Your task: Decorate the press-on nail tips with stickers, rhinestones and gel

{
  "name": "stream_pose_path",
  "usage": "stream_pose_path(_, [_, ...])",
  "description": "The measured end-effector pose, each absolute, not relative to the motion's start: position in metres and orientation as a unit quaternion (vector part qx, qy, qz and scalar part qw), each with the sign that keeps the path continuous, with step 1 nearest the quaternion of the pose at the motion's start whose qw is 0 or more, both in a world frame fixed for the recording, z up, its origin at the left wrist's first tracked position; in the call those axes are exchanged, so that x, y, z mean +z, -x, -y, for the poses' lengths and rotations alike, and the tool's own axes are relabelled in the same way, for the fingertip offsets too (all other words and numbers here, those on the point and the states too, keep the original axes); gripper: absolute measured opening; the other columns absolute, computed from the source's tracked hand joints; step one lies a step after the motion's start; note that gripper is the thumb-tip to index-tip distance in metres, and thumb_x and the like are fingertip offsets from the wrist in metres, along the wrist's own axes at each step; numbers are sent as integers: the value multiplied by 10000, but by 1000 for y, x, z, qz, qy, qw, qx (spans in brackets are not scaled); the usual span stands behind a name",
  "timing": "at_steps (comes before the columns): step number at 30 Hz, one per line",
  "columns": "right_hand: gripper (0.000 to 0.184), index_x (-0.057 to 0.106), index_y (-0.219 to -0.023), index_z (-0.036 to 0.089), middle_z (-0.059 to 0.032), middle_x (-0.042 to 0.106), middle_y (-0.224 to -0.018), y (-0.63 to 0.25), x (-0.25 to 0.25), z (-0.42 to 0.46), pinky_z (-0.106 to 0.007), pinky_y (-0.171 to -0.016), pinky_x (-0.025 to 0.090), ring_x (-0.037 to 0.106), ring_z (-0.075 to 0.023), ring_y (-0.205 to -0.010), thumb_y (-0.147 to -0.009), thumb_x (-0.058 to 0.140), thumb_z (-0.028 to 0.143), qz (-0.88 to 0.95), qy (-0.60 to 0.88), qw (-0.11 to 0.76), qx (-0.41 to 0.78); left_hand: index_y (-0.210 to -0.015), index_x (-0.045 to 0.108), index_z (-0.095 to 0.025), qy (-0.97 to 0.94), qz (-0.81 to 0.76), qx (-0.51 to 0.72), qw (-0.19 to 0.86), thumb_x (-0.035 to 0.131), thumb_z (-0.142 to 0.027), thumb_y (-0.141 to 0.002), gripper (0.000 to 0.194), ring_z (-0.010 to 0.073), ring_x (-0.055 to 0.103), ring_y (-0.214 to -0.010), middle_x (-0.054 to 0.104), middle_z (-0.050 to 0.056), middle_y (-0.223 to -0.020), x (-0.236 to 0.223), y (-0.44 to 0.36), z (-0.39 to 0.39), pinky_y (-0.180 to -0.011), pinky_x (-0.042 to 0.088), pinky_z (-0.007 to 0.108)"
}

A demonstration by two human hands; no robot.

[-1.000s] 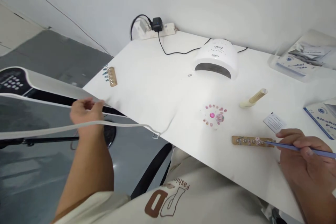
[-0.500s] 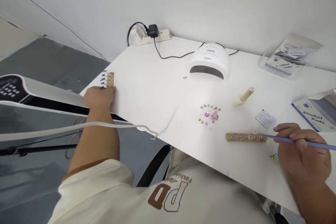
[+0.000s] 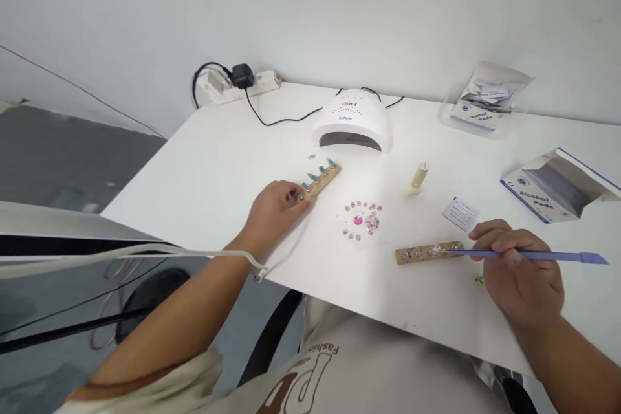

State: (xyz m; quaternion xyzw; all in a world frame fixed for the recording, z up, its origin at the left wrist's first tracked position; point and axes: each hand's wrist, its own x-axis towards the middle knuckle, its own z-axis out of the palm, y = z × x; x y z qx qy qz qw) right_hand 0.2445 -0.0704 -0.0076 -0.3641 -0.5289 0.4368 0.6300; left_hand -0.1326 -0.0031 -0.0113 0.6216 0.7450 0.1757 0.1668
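Observation:
My left hand (image 3: 275, 215) pinches the near end of a wooden nail display stand (image 3: 326, 181) that carries several teal false nails (image 3: 313, 177) on small posts. It is over the table, left of the pink gems. My right hand (image 3: 521, 268) is closed round a thin purple stick (image 3: 563, 255). The stick's tip meets the right part of a second wooden strip (image 3: 402, 261), which bears several shiny pieces in a row. A ring of small pink gems (image 3: 371, 222) surrounds a larger bright pink gem (image 3: 358, 220). Small green gems (image 3: 479, 280) lie beside my right hand.
A white nail lamp (image 3: 353, 119) stands at the back, wired to a power strip (image 3: 266, 81). A small bottle with a gold cap (image 3: 418, 178), a paper sachet (image 3: 460, 213) and an alcohol pads box (image 3: 538, 197) are to the right. A white cable (image 3: 194, 249) crosses the near left edge.
My left hand has carried the stand with teal nails from the table's left edge rightward to near the lamp. My right hand still holds the stick at the other strip. The view has shifted.

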Motion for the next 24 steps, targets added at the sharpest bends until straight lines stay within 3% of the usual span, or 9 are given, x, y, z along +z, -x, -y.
stream_pose_path(7, [121,703,-837,247,-23,677,-621,-248,-5,70,-407,-736,450,588,-223,-756,-853,583,243,514,361,658,414,-812,655,-197,-642,-739,161,125,606,-440,-770,252,207,589,-713,653,42,-783,-12,86,-63,-610,424,318])
stream_pose_path(14, [142,701,-855,244,-24,677,-632,-247,-4,70,-394,-712,452,572,-214,-751,-863,562,217,516,345,662,420,-783,629,-200,-636,-748,167,93,602,-480,-775,282,254,615,-805,683,77,-876,-17,65,-95,-640,423,334])
stream_pose_path(18, [167,696,-873,250,-21,677,-645,-247,-3,71,-396,-722,447,569,-208,-753,-883,537,198,518,340,657,430,-883,624,-221,-622,-756,171,107,618,-559,-750,364,253,636,-789,703,54,-887,-16,69,-91,-644,433,333])
stream_pose_path(24, [152,700,-863,251,-18,650,-654,-246,-3,72,-392,-704,454,570,-200,-736,-881,552,222,514,342,656,434,-887,636,-227,-630,-747,176,120,587,-389,-764,209,210,635,-743,701,20,-839,-20,78,-77,-647,457,304])
